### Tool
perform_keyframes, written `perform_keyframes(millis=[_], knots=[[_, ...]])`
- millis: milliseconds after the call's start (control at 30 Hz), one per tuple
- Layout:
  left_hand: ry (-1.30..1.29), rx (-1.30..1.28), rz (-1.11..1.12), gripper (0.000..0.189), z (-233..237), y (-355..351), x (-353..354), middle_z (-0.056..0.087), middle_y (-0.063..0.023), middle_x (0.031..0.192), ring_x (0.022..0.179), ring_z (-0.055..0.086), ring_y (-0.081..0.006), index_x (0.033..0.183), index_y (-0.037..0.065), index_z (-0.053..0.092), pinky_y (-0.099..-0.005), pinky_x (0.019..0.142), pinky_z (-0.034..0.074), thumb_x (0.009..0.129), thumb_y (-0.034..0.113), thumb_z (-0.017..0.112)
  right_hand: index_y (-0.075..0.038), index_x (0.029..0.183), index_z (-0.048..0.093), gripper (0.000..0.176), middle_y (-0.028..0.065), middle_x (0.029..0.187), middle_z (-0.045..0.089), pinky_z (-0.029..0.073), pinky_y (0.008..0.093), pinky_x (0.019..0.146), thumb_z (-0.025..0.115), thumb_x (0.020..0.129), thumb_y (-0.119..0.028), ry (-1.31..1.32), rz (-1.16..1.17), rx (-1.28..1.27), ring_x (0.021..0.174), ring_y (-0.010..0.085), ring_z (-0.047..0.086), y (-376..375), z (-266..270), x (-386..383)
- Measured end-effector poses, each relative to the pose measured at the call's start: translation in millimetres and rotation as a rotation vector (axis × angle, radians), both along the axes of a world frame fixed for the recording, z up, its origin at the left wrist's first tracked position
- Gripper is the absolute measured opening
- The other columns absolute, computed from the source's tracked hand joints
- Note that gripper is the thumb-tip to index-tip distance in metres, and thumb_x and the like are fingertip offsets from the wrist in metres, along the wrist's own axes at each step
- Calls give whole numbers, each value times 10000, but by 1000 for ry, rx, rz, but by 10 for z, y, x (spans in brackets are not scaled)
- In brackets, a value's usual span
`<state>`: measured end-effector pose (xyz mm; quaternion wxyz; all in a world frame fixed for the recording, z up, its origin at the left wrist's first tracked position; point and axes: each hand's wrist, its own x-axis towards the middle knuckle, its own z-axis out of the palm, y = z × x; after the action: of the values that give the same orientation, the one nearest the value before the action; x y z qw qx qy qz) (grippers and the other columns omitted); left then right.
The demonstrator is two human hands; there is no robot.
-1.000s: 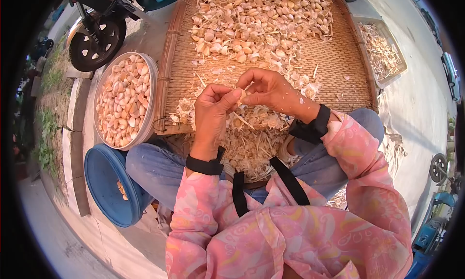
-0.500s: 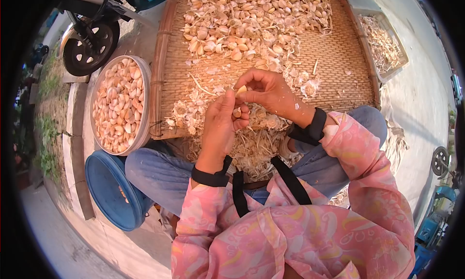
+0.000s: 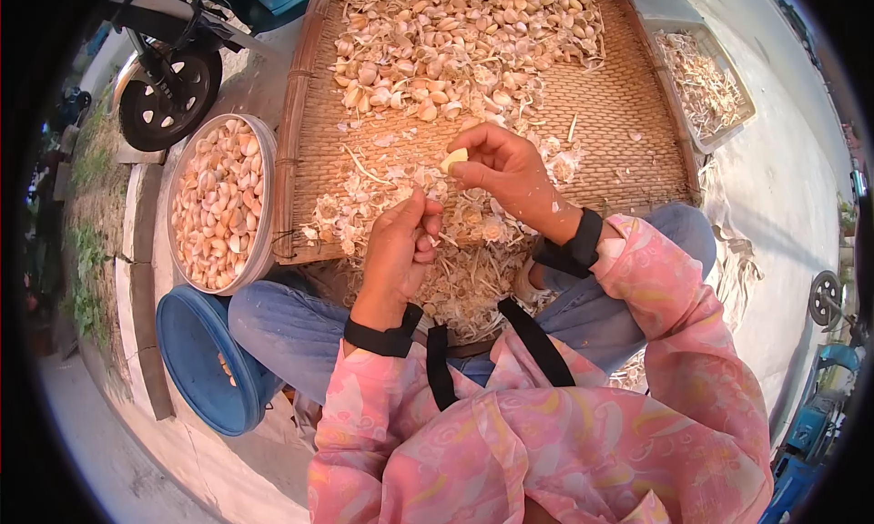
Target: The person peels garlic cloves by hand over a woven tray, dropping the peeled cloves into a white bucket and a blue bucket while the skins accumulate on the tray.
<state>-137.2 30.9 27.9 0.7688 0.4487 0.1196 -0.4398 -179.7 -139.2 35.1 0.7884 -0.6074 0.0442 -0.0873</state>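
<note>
Between thumb and fingertips, my right hand (image 3: 514, 178) pinches a pale, peeled-looking garlic clove (image 3: 453, 161) above the woven bamboo tray (image 3: 624, 114). My left hand (image 3: 396, 251) is just below and to the left, apart from it, with fingers curled against the thumb. A small pale bit shows at its fingers, but I cannot make out what it is. Papery garlic skins (image 3: 350, 201) lie under and around both hands on the tray's near part. Farther back, many garlic cloves (image 3: 464, 46) are spread across the tray among stalk bits.
To the left stands a round tub (image 3: 270, 173) full of garlic cloves, with a blue bucket (image 3: 196, 342) nearer me holding a few cloves. A crate (image 3: 751, 119) of dry stalks sits at right. A wheel (image 3: 170, 96) stands at the upper left. More skins (image 3: 460, 292) lie between my legs.
My hands have separated. The left has moved down and left, while the right holds the pale clove raised and more exposed. The whole view has shifted slightly.
</note>
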Motion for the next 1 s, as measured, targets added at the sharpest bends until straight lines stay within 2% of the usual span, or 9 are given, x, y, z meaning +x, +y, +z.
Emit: perform_keyframes(millis=[33,133,300,400,567,667,767,867,1000], knots=[[85,-27,-9,358,10,-4,-49,508,-27,686,493,412,-49,920,36,545,-134,359,292,926,380,444,-59,916,589,128,18,786,588,469,274,603,633,816,-125,-3,93,-427,708,121,587,-14,57,-68],[241,-144,43,353,-6,67,-98,511,-27,721,525,433,-54,969,38,545,-129,358,303,926,373,444,-74,882,607,107,53,773,574,454,323,635,610,820,-161,-425,179,-849,737,204,587,143,52,-148],[-135,-102,275,257,467,834,115,378,15,631,478,326,-40,821,64,497,-153,333,242,946,279,434,-73,904,605,125,78,866,570,459,360,649,592,811,-155,-74,-80,-959,776,274,568,-382,-154,88],[-661,734,521,284,727,1765,309,385,37,581,427,302,-29,773,56,516,-180,342,200,927,289,468,-57,924,592,130,86,881,561,466,354,635,592,803,-105,-74,-148,-1224,770,257,574,-467,-243,194],[-1166,1968,52,290,102,3607,377,591,-47,827,729,551,-83,933,1,613,-203,665,431,909,260,483,-71,885,561,126,79,825,519,462,376,620,580,762,-94,-44,-98,-1504,780,272,568,-286,-300,324],[-967,1316,286,320,608,2482,279,613,-94,983,921,566,-123,1054,-5,590,-238,799,428,911,262,485,-58,846,555,94,88,810,516,458,380,611,579,761,-90,-31,-53,-1536,764,282,570,-261,-248,350],[-933,681,179,344,644,1289,288,605,-101,1013,862,594,-144,1123,-9,543,-233,733,455,905,255,508,-53,849,558,95,99,818,530,452,376,605,586,773,-102,-40,-33,-1364,742,283,576,-265,-240,311],[-797,395,-118,407,343,295,277,576,-152,1096,854,607,-154,1242,-4,449,-232,706,471,910,224,501,-50,884,566,119,105,819,545,448,353,603,602,783,-102,-55,-26,-1029,719,262,578,-196,-188,268],[-438,8,-79,349,-108,-321,354,607,-116,986,765,596,-107,1197,-7,481,-184,625,466,909,186,514,-50,942,583,164,86,808,554,446,291,594,623,786,-80,-146,-31,-796,675,191,563,-117,-72,230]])
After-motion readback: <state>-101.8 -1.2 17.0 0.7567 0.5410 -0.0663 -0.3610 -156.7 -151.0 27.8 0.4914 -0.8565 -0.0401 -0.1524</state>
